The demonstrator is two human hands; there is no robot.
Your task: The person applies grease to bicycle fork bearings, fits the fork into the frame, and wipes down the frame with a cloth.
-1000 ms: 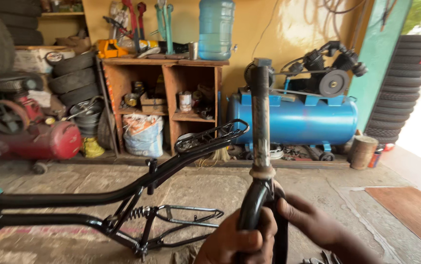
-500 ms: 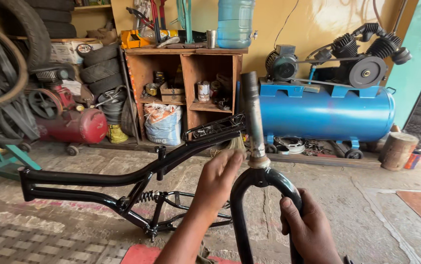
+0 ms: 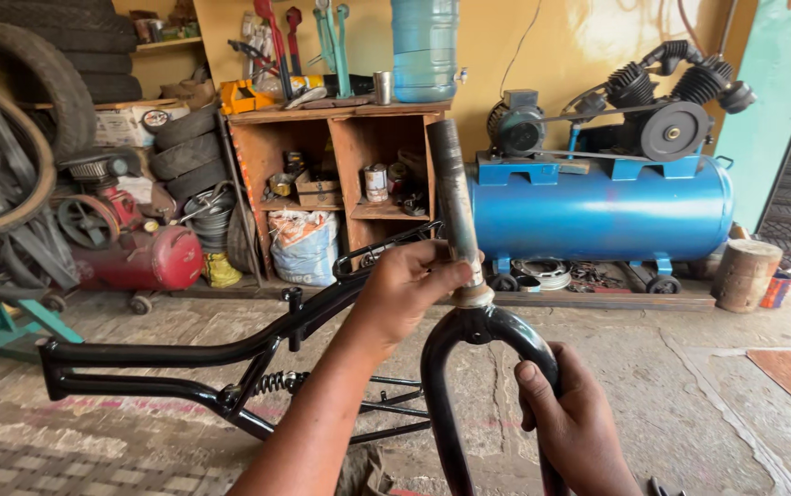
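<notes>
I hold a black bicycle fork [image 3: 469,340] upright in front of me, its grey steerer tube [image 3: 450,193] pointing up. My left hand [image 3: 404,289] is wrapped around the base of the steerer tube, just above the fork crown. My right hand [image 3: 574,427] grips the fork's right leg lower down. Behind the fork, a black bicycle frame [image 3: 221,363] with a coil spring lies on the concrete floor.
A blue air compressor [image 3: 597,211] stands at the back right, next to a wooden stump [image 3: 744,274]. A wooden shelf [image 3: 340,174] holds tools and cans. A red compressor [image 3: 138,257] and stacked tyres [image 3: 19,83] fill the left side.
My left hand has slid up from the fork crown onto the base of the steerer tube. My right hand has shifted onto the right fork leg. The view has swung left.
</notes>
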